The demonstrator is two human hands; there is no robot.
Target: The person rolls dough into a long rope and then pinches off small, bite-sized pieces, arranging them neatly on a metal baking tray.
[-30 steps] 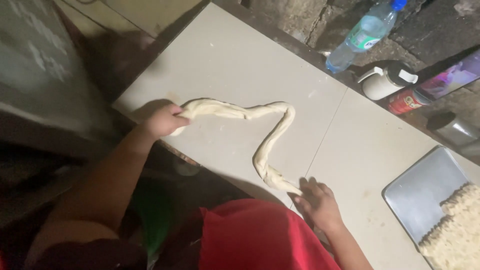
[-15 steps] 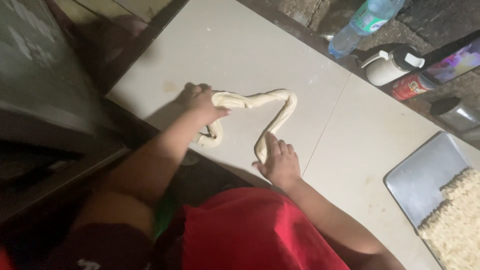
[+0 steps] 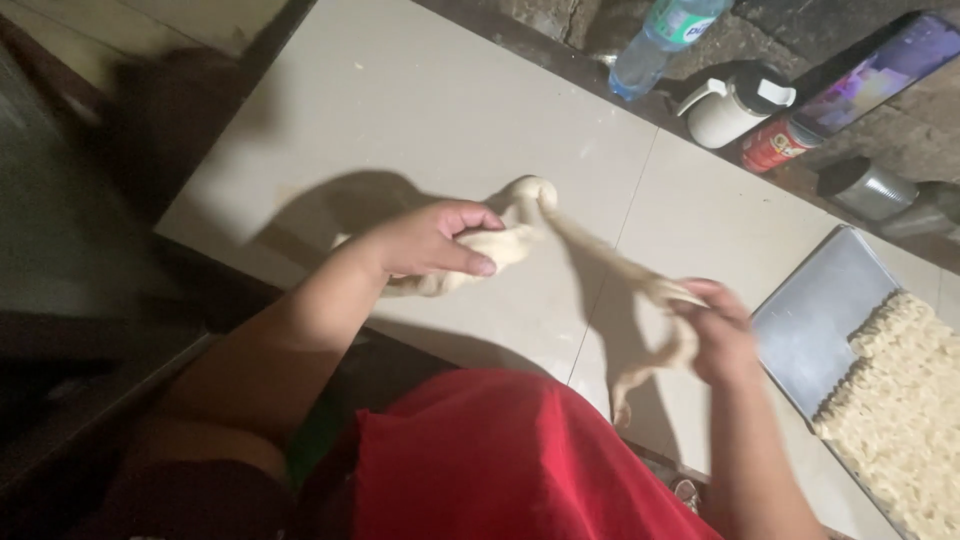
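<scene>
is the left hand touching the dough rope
Touching. The head view shows the left hand closed over one end of the dough rope, fingers wrapped around it above the table.

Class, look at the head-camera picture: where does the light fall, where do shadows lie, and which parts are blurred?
Head view: light falls on the pale worktop, while the left edge and foreground stay dark; the left hand casts a broad soft shadow up and to the left; the right hand and the dough rope are motion-blurred; the steel tray shows a dull sheen, no harsh glare.
</scene>
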